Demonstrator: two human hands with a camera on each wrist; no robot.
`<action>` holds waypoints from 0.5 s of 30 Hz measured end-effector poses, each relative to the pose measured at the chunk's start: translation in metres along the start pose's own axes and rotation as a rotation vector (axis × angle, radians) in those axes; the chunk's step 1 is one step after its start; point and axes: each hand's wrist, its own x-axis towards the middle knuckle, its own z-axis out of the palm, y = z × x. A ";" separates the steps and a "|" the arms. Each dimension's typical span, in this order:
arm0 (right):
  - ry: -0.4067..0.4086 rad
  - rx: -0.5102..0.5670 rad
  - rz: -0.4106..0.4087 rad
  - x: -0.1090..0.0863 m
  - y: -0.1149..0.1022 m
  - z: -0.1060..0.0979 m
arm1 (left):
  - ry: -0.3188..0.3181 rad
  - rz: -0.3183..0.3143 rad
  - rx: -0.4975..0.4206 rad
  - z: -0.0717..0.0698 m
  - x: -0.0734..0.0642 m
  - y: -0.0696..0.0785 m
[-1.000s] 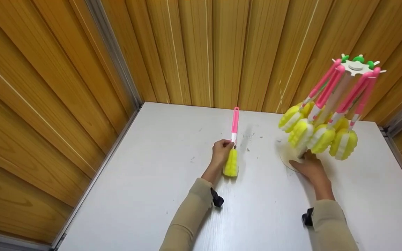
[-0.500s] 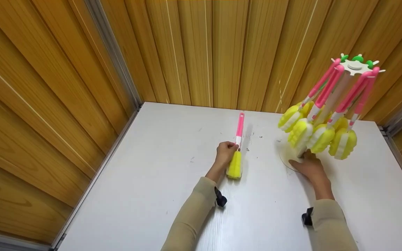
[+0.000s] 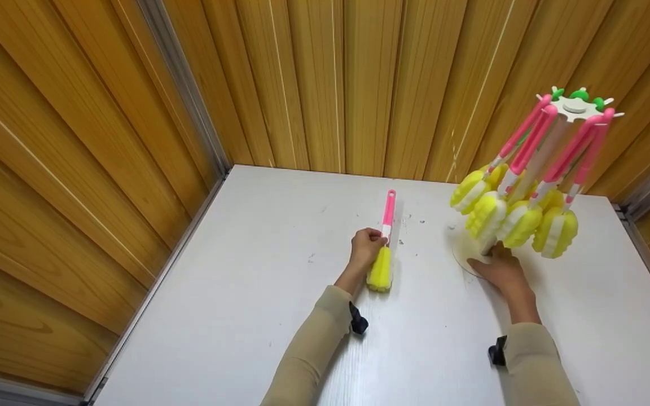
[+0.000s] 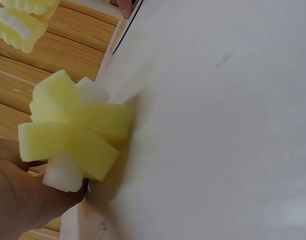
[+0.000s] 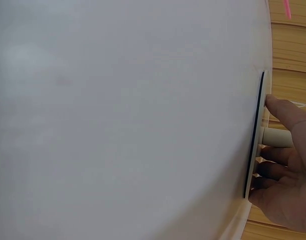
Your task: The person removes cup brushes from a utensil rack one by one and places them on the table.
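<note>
In the head view my left hand [image 3: 365,246] pinches a sponge bottle brush [image 3: 388,211] near its neck, between the pink-and-white handle and the yellow-and-white sponge head. The sponge end points toward me; in the left wrist view the sponge [image 4: 75,127] is seen end-on, close to the tabletop. At right, my right hand [image 3: 505,273] rests on the round white base [image 3: 466,256] of an upright stand. In the right wrist view its thumb and fingers [image 5: 273,170] press the base [image 5: 255,145] on either side of the post [image 5: 277,137].
Several bottle brushes [image 3: 519,152] hang from the stand's notched white top [image 3: 572,107], pink handles in front and green bits behind. Wood-patterned panels [image 3: 313,84] border the white table [image 3: 206,316] at the back and left.
The left hand and its brush have shifted slightly right and toward me, with the pink handle end lower in view. The right hand and the stand have stayed in place.
</note>
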 end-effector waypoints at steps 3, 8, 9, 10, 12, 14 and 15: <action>-0.001 0.003 0.003 0.000 0.001 0.000 | -0.002 -0.002 0.010 0.001 0.001 -0.001; -0.006 0.012 0.007 0.001 0.001 0.000 | -0.004 0.002 0.018 0.001 0.002 -0.002; -0.008 0.013 0.009 0.001 0.001 0.000 | -0.005 0.004 0.018 0.001 0.002 -0.002; -0.009 0.012 0.009 0.001 0.001 0.000 | -0.006 0.005 0.018 0.001 0.002 -0.002; -0.004 0.009 0.003 0.000 0.001 -0.001 | -0.008 -0.006 0.017 0.001 0.002 -0.003; 0.006 0.001 -0.008 0.000 0.001 0.000 | -0.009 -0.030 0.005 0.001 0.001 -0.004; 0.012 -0.001 -0.013 0.000 0.001 0.000 | -0.012 -0.045 0.001 0.001 0.001 -0.004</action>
